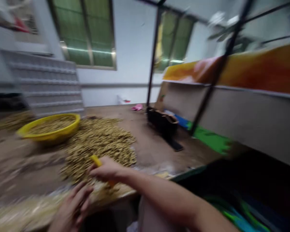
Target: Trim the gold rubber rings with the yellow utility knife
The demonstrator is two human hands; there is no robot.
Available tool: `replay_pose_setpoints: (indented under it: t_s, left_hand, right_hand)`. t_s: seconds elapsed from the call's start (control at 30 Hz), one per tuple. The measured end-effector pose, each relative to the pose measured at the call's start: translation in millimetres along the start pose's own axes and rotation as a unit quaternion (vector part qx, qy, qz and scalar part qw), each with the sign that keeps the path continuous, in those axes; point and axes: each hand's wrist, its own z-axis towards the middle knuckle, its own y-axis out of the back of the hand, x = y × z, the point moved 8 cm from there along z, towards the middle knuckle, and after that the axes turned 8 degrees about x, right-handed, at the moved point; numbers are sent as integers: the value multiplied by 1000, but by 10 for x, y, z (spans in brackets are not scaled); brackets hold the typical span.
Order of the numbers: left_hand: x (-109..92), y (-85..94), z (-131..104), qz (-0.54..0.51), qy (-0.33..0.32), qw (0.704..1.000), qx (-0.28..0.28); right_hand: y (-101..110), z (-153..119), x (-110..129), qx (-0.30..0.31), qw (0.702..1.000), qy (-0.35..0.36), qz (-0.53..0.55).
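Observation:
My right hand (107, 169) is closed around a yellow-handled tool (96, 160). An orange part of it shows below the hand, near the table's front edge; its full shape is hidden. Around and behind that hand spreads a heap of small tan-brown pieces (103, 138), too blurred to name. My left hand (74, 204) is just to the left and nearer to me, at the table edge, with fingers loosely curved and apart. Whether any loose pieces lie in its palm I cannot tell.
A yellow basin (50, 130) full of similar pieces stands at left, before a grey ribbed panel (45, 83). A black box-like object (161, 120), a pink item (137, 107) and dark metal posts (152, 58) are farther back. The table's front edge (125, 195) runs below my hands.

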Motion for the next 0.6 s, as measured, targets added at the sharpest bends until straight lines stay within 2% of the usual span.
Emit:
replay_pose_setpoints:
  t_s: [0.03, 0.1, 0.17, 0.3, 0.43, 0.6]
  left_hand:
    - [-5, 67, 22, -5, 13, 999, 34]
    - [-59, 168, 96, -31, -7, 998, 62]
    - [-56, 184, 181, -51, -11, 995, 87]
    - [23, 148, 261, -70, 2, 991, 115]
    - [110, 156, 310, -77, 28, 989, 121]
    - [209, 200, 419, -90, 59, 990, 96]
  right_hand:
    - [-205, 153, -67, 50, 999, -6, 12]
    - [-340, 335, -127, 64, 995, 16, 74]
    - [-335, 410, -170, 74, 988, 26, 136]
    - [-273, 406, -270, 96, 977, -7, 188]
    - [-261, 427, -331, 105, 978, -10, 181]
    - [-232, 483, -358, 124, 982, -18, 143]
